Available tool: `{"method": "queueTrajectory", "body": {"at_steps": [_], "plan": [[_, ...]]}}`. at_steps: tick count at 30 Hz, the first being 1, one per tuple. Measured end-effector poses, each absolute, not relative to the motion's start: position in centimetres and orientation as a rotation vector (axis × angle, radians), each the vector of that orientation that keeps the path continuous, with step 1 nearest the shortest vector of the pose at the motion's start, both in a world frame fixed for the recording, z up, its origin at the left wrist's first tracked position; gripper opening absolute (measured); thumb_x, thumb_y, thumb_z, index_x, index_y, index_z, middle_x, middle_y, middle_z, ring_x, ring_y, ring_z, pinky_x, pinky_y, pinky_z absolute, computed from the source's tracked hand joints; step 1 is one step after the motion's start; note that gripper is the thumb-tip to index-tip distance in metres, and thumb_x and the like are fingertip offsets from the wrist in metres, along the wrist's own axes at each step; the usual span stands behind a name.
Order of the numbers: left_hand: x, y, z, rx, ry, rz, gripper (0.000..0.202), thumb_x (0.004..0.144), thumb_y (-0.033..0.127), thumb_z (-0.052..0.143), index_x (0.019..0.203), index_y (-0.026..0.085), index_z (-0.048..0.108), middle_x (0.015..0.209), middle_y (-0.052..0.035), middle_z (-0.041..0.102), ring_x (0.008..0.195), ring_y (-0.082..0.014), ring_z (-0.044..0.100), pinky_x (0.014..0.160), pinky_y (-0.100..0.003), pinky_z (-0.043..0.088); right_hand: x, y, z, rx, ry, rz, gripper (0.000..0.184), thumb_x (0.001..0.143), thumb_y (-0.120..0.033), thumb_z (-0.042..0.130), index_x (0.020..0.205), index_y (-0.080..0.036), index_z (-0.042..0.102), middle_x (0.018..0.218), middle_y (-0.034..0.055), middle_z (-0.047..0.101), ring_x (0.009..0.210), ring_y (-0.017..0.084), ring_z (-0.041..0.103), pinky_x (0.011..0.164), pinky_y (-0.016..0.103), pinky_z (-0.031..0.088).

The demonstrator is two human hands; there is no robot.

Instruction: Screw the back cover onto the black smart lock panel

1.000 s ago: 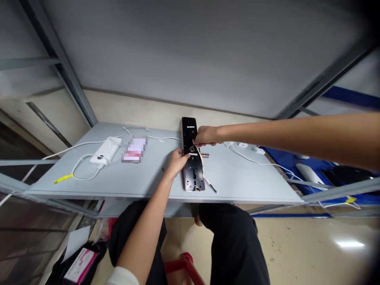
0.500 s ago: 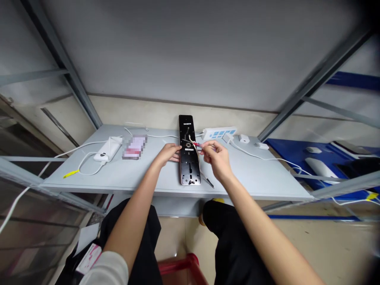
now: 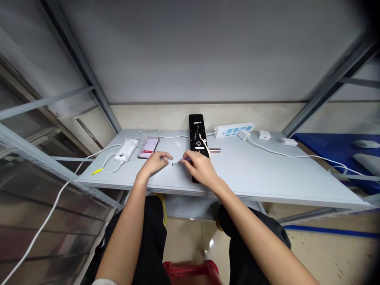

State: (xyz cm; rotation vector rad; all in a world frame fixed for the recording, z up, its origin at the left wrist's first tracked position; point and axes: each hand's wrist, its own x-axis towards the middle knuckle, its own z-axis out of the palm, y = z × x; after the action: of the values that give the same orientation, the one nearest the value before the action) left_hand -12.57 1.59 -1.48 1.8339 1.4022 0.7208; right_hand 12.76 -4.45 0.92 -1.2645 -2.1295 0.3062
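Note:
My right hand (image 3: 198,166) is closed on a small screwdriver (image 3: 185,160) with a red and dark handle. Its thin shaft points left, beyond the edge of a long black lock panel (image 3: 196,132), and a tiny dark piece shows at the tip, too small to name. Part of the panel's lower half is hidden beneath this hand. White wires (image 3: 204,141) come out of the panel's middle, and a lever handle (image 3: 215,150) sticks out on its right. Left of the screwdriver tip, my left hand (image 3: 156,162) rests low over the table, fingers curved and apart, apparently holding nothing.
A phone (image 3: 150,147) and a white power bank (image 3: 126,150) with a yellow-tipped cable lie on the left of the grey tabletop (image 3: 267,174). A power strip (image 3: 234,130) and white plugs (image 3: 264,135) stand behind on the right. Metal posts (image 3: 107,107) frame both ends.
My left hand has let go of the panel's left edge and moved left. The screwdriver has swung from over the panel's middle to its left side. The view has turned, shifting the table rightward.

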Motion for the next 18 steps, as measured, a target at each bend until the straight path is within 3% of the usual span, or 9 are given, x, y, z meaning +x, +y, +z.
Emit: {"method": "queueTrajectory", "body": {"at_steps": [5, 18], "plan": [[-12.4, 2.0, -2.4, 1.944, 1.334, 0.687, 0.037, 0.079, 0.029, 0.066, 0.104, 0.020, 0.092, 0.096, -0.0075, 0.085, 0.094, -0.0254, 0.074, 0.091, -0.034, 0.053, 12.3, -4.2, 1.5, -1.352, -2.156, 0.389, 0.010, 0.109, -0.026, 0.063, 0.113, -0.024, 0.072, 0.116, 0.0098, 0.083, 0.107, 0.027, 0.074, 0.085, 0.033, 0.043], [-11.7, 2.5, -1.5, 2.020, 1.368, 0.622, 0.028, 0.080, 0.023, 0.064, 0.092, 0.020, 0.089, 0.093, -0.0058, 0.080, 0.084, -0.0216, 0.071, 0.079, -0.029, 0.051, 12.3, -3.6, 1.5, -1.393, -2.126, 0.479, 0.010, 0.106, -0.028, 0.068, 0.109, -0.025, 0.076, 0.111, 0.0086, 0.085, 0.096, 0.025, 0.074, 0.078, 0.031, 0.039]]}}
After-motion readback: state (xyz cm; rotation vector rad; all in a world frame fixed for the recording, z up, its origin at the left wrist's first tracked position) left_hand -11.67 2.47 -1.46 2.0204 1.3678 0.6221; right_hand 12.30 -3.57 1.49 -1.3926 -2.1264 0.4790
